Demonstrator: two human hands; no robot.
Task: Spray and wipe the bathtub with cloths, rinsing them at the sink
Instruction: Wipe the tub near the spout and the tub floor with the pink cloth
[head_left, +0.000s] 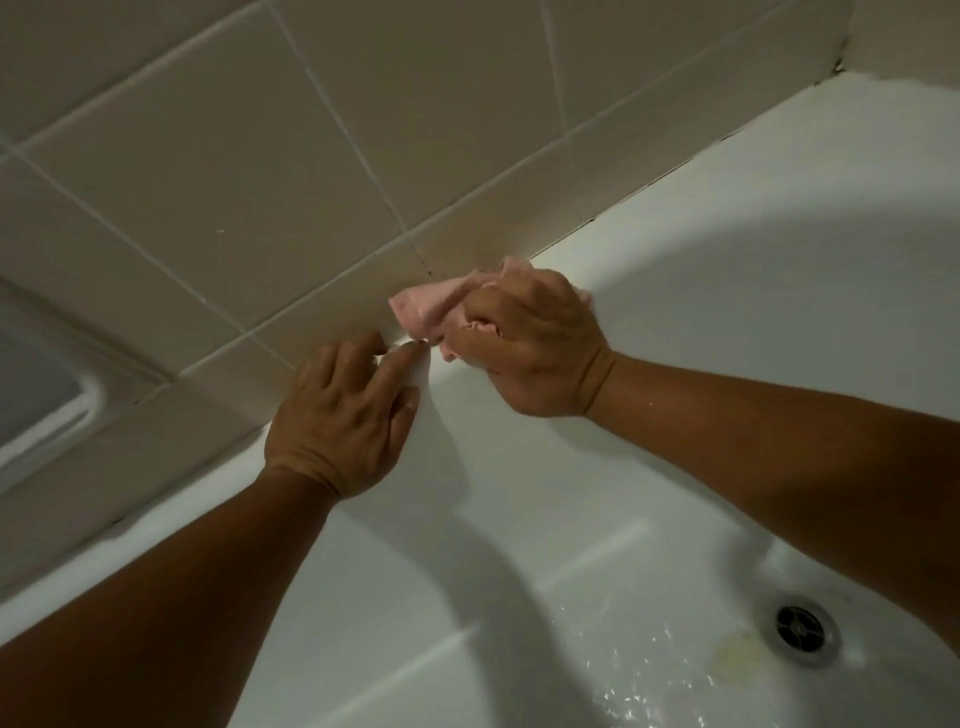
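Head view, left hand (337, 410): my fingers lie straight, flat against the bathtub (727, 208) rim.
Right hand (530, 343): my fingers clench the bunched pink cloth (431, 306) at the tile seam (623, 203).
Technique: I should press firmly along the seam, left hand bracing.

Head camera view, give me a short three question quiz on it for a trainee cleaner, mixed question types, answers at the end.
1. Multiple choice: which of the hands grips the pink cloth? A) left B) right C) both
2. True or false: the left hand rests with straight fingers on the bathtub rim beside the tiled wall, holding nothing.
3. Fill in: the drain lies toward the frame's lower ____ corner.
Key: 1 B, the right hand. 2 true. 3 right.
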